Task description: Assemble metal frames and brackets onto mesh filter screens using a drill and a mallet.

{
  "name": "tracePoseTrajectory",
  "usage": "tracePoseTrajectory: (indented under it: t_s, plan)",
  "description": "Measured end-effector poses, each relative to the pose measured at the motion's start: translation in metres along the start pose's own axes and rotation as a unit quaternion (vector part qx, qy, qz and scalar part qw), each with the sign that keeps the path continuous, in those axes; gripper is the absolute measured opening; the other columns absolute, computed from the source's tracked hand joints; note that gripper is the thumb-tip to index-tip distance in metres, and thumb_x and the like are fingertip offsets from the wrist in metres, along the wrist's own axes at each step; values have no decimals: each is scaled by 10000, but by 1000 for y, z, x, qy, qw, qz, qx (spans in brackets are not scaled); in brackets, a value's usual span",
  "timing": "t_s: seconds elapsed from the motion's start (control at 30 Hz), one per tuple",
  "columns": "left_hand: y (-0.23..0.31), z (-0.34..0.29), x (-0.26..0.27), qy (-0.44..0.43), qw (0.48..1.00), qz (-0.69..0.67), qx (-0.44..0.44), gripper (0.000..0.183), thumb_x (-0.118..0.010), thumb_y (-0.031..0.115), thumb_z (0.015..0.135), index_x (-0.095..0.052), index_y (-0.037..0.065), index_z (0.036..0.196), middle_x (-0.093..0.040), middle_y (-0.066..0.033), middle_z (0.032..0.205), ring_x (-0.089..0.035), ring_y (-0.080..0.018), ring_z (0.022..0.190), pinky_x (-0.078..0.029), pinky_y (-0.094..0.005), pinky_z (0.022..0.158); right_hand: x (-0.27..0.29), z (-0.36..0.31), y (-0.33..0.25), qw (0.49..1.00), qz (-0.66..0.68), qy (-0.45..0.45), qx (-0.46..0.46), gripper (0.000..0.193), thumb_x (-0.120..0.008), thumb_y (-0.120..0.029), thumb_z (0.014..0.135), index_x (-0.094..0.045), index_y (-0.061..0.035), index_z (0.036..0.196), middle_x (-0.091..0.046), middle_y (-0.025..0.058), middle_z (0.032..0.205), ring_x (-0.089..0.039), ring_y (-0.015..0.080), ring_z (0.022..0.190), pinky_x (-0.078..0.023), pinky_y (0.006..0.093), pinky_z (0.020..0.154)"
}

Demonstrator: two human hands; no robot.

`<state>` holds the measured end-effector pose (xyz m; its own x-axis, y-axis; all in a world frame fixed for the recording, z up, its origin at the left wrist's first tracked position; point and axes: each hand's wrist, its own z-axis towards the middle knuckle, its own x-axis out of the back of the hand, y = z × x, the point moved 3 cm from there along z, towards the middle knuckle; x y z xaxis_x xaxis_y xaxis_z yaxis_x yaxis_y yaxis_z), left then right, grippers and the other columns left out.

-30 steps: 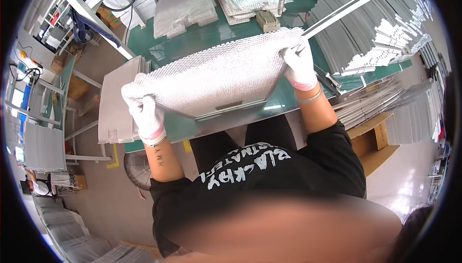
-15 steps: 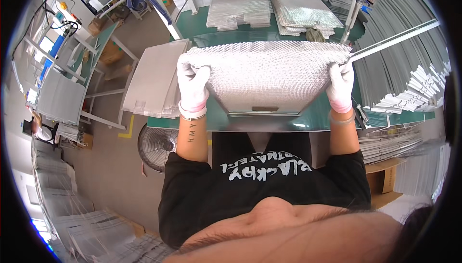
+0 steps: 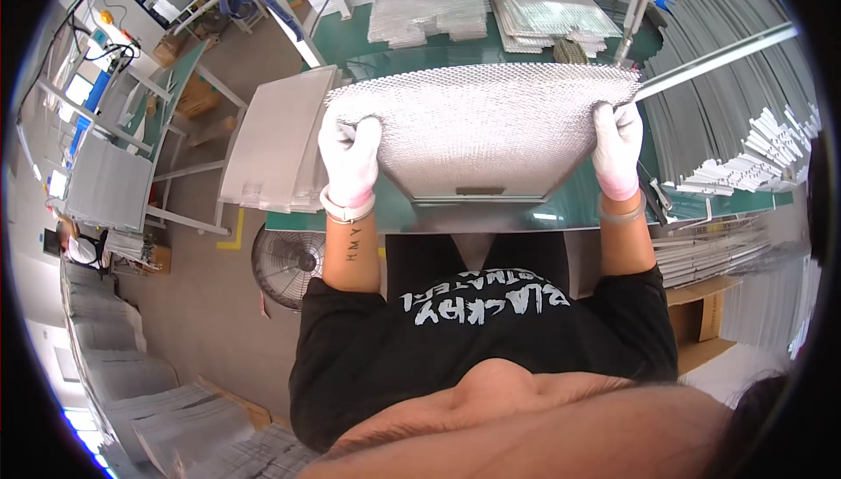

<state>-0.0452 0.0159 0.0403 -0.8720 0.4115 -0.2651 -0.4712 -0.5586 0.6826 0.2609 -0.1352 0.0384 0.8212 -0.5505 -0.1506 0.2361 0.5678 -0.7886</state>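
Two white-gloved hands, one pale mesh panel (image 3: 491, 124) between them, and that's my hold right now! My left hand (image 3: 350, 150) is closed on the left edge near the top corner, thumb on my side; my right hand (image 3: 618, 146) pinches the opposite edge, just as high. The panel is tilted in front of me over the green table (image 3: 585, 200), and I can't tell whether its lower edge touches the top.

Now for the markings: one dark rectangular patch (image 3: 479, 191) sits midway along the bottom edge, label-like, with nothing on it I can make out. Big white lettering (image 3: 486, 301) runs across my black shirt (image 3: 526, 343), upside down from this view, and a short row of dark letters (image 3: 353, 241) goes up my left forearm. Over to the right, the open cardboard box (image 3: 701, 317) has print too small to tell.

Flat pale sheets (image 3: 276, 137) lie just beside my left glove, two mesh stacks stand behind the panel, a dark-handled tool (image 3: 655, 194) rests near my right wrist, and a round fan (image 3: 293, 260) stands low on my left!
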Motion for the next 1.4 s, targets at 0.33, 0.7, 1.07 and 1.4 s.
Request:
tracePoseTrajectory:
  t_s: [0.33, 0.7, 1.07, 1.4]
  plan:
    - [-9, -11, 11, 35, 999, 35, -22, 178, -614, -49, 844, -609, 12, 1012, -645, -22, 958, -547, -52, 797, -435, -194, 724, -14, -12, -10, 997, -52, 57, 30, 145, -625, -48, 941, -587, 12, 1067, -641, 11, 945, -551, 52, 829, -465, 226, 769]
    - [-17, -17, 25, 2, 993, 87, 80, 216, -613, 23, 872, -611, -4, 1086, -629, -8, 944, -556, -72, 835, -457, -236, 755, 0, -12, 13, 993, -56, -71, -77, 263, -584, -33, 939, -586, 30, 1195, -666, 42, 1083, -595, 91, 975, -466, 264, 890]
    - [-100, -103, 65, -283, 900, 178, 279, 574, -779, 77, 765, -551, -7, 1285, -625, -80, 1204, -574, -210, 1105, -446, -355, 995, 23, -76, 99, 898, -107, -329, -272, 501, -723, -63, 803, -575, 20, 1274, -641, 110, 1216, -577, 189, 1133, -456, 330, 998]
    - [-51, -67, 50, -374, 873, 166, 266, 582, -808, 156, 754, -568, 14, 1265, -628, -78, 1207, -572, -225, 1128, -442, -379, 1004, 30, -47, 52, 911, 21, -302, -279, 750, -854, -221, 737, -507, 26, 1355, -578, 97, 1313, -496, 187, 1240, -365, 361, 1089]
